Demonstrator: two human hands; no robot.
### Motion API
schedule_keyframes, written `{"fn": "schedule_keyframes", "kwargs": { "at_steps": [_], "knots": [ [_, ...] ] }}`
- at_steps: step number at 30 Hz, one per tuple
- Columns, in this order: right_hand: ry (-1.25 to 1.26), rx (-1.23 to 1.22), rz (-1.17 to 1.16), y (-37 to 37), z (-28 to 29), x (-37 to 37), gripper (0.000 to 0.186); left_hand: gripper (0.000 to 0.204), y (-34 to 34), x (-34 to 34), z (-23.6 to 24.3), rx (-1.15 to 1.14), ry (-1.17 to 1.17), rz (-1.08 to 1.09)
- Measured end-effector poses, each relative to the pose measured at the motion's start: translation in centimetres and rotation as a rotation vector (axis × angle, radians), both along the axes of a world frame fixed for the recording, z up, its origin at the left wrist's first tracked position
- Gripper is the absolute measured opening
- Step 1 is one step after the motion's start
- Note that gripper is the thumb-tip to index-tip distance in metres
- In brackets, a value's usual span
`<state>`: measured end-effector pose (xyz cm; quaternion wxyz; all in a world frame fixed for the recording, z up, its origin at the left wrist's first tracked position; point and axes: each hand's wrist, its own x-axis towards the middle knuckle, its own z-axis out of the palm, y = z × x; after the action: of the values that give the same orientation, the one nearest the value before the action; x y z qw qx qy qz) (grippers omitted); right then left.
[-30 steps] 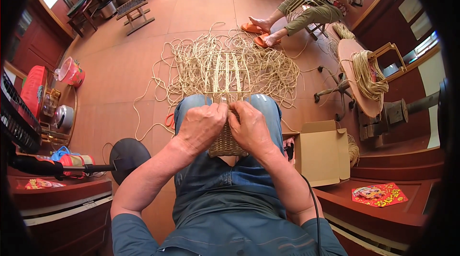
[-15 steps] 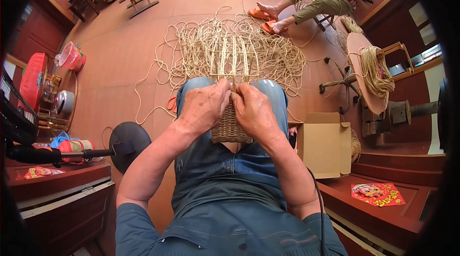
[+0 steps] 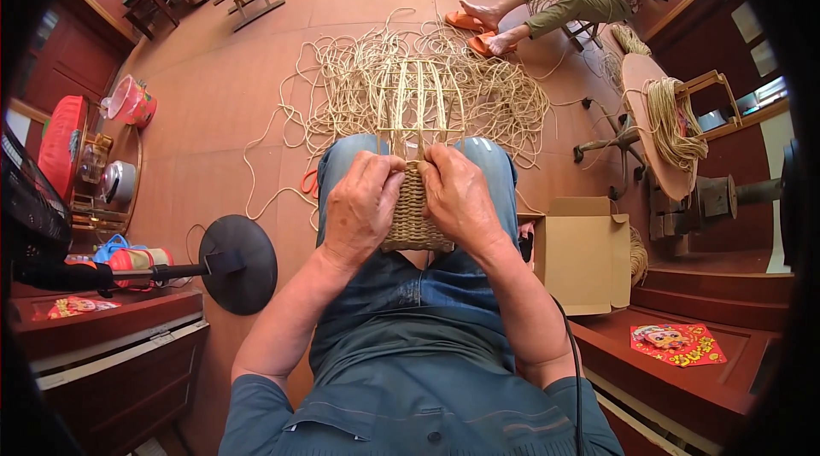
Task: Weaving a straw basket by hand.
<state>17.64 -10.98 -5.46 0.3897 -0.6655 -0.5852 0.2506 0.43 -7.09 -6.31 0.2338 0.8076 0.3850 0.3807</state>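
Observation:
A narrow woven cord piece (image 3: 412, 221) lies between my thighs, its tight tan weave running up to a row of pale lengthwise cords strung on a thin, light-coloured frame (image 3: 420, 127). At the weave's upper left edge my left hand (image 3: 359, 204) is closed, thumb and fingers pinched together. My right hand (image 3: 462, 200) pinches the upper right edge in the same way. A gap between the hands shows the top of the weave. Whatever fine strand the fingertips hold is hidden by the fingers.
Loose cord (image 3: 342, 89) lies heaped on the floor beyond my knees. Red-handled scissors (image 3: 309, 183) are by my left knee. A cardboard box (image 3: 585, 260) stands at right, a fan's round base (image 3: 239, 264) at left. Another person's feet (image 3: 500, 42) rest at far right.
My left hand has shifted left and slightly down, away from the right hand, so more of the weave shows between them. My right hand keeps nearly the same place.

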Motion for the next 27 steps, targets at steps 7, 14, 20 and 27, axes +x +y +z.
{"fn": "schedule_keyframes", "kwargs": {
  "at_steps": [7, 14, 20, 27],
  "knots": [
    [0.127, -0.015, -0.014, 0.1, -1.2, -0.1, 0.014, 0.016, -0.2, 0.5, -0.9, 0.073, -0.006, 0.040],
    [-0.026, 0.065, -0.054, 0.1, -1.1, -0.8, 0.015, 0.018, -0.5, 0.8, -0.9, 0.159, 0.016, 0.073],
    [-0.103, 0.111, -0.058, 0.2, -1.3, -0.8, 0.017, 0.017, -0.7, 1.3, -0.7, 0.105, -0.019, 0.091],
    [-0.129, 0.078, -0.031, 0.1, -1.5, -0.3, 0.014, 0.009, 0.7, 1.2, 0.5, 0.060, 0.072, 0.024]
  ]
}}
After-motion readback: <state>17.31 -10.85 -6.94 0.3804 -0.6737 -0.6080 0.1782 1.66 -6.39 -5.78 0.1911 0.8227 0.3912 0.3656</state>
